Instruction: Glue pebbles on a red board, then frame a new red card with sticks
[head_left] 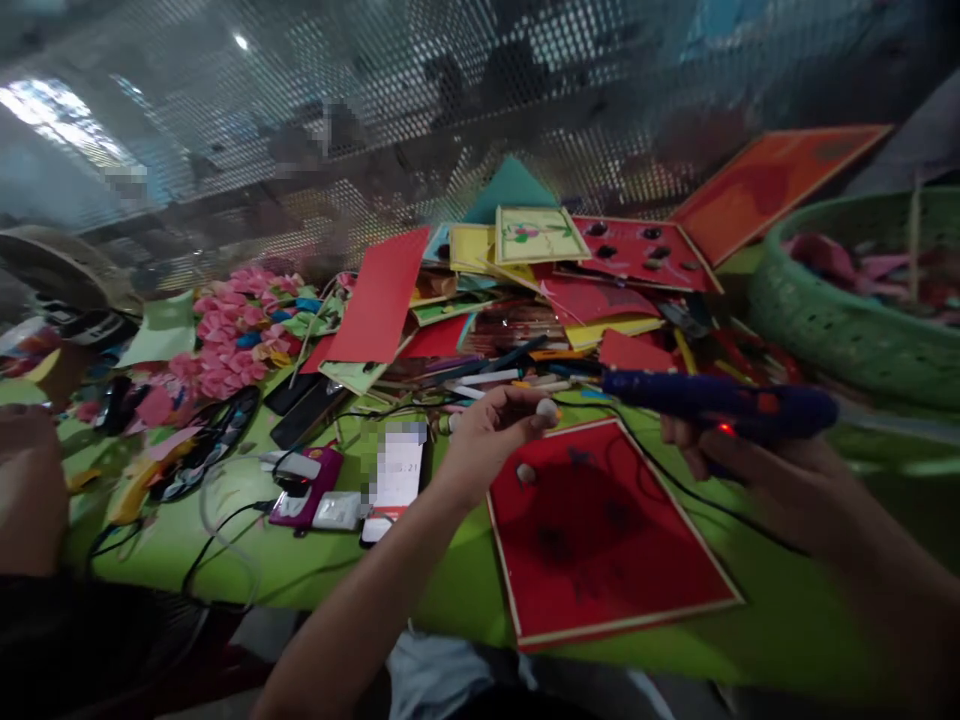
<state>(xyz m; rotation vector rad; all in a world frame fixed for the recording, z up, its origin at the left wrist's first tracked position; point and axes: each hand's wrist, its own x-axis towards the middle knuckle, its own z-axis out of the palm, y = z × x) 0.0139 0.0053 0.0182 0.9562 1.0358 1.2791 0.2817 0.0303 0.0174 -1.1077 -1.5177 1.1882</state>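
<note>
My left hand point(499, 430) pinches a small whitish pebble-like piece point(546, 411) between its fingertips, above the top edge of a red board point(622, 560). In my right hand point(757, 465) is a dark blue glue gun point(712, 400), its body lying level and its nozzle pointing left toward the pinched piece; a red light glows near the fingers. The red board lies on the green table, bordered by a pale edge, with dark marks on its face. A second pebble-like piece point(526, 473) rests near its upper left corner. A shadow covers much of the board.
Coloured cards point(382, 300) and pens pile up behind the board. A green basket point(825, 290) stands at right. Left lie a phone point(397, 480), a purple power strip point(307, 490), cables and pink paper flowers point(232, 330). Another person's hand point(30, 480) is at far left.
</note>
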